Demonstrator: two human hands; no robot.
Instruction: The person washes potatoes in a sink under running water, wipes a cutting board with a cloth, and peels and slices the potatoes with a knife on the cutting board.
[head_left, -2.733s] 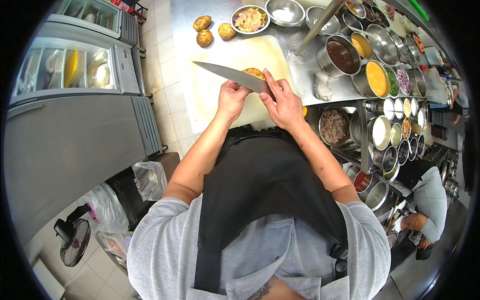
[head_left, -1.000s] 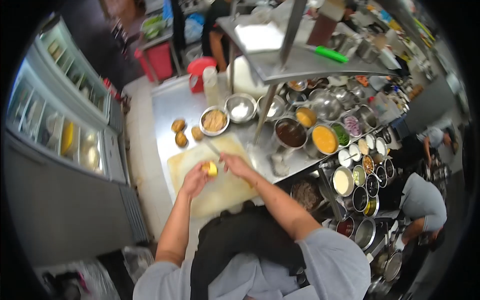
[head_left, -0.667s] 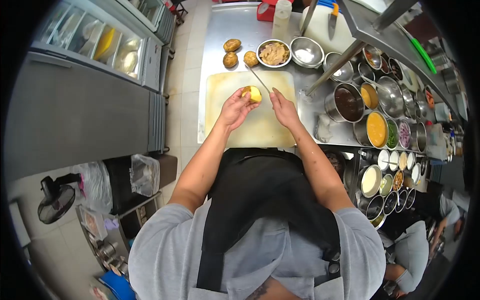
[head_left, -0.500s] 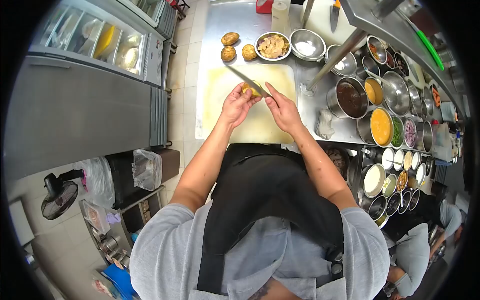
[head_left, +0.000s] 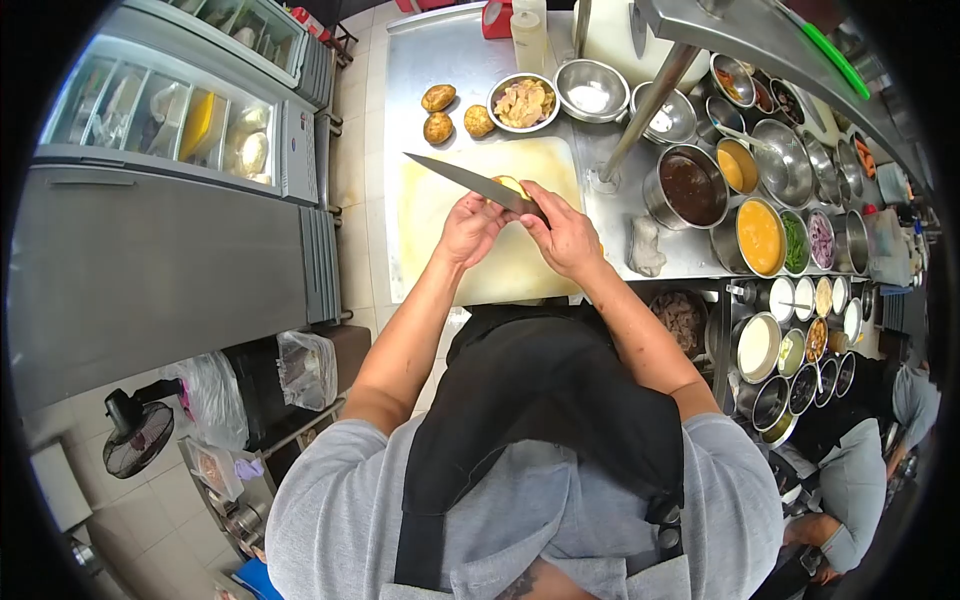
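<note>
A long knife [head_left: 450,174] is gripped in my right hand [head_left: 566,236], its blade slanting up to the left. My left hand [head_left: 470,230] holds a peeled yellow potato [head_left: 513,186], partly hidden behind the blade and fingers. Blade and potato meet over the pale cutting board [head_left: 430,270]. Beyond the board lie brown potatoes: one [head_left: 438,97] at the back, a second [head_left: 438,127] in front of it, and a third [head_left: 479,121] to the right. A metal bowl [head_left: 522,130] beside them has light-coloured pieces in it.
Right of that bowl is another metal bowl [head_left: 592,90]. A shelf post [head_left: 645,115] rises from the counter, near a crumpled cloth [head_left: 647,248]. Pots of dark sauce [head_left: 690,188] and orange liquid [head_left: 760,238] stand at the right. Another person [head_left: 858,480] works at lower right.
The knife has turned flatter, its tip now farther left and lower. My right hand has come in over the potato, hiding more of it. The view has shifted slightly.
</note>
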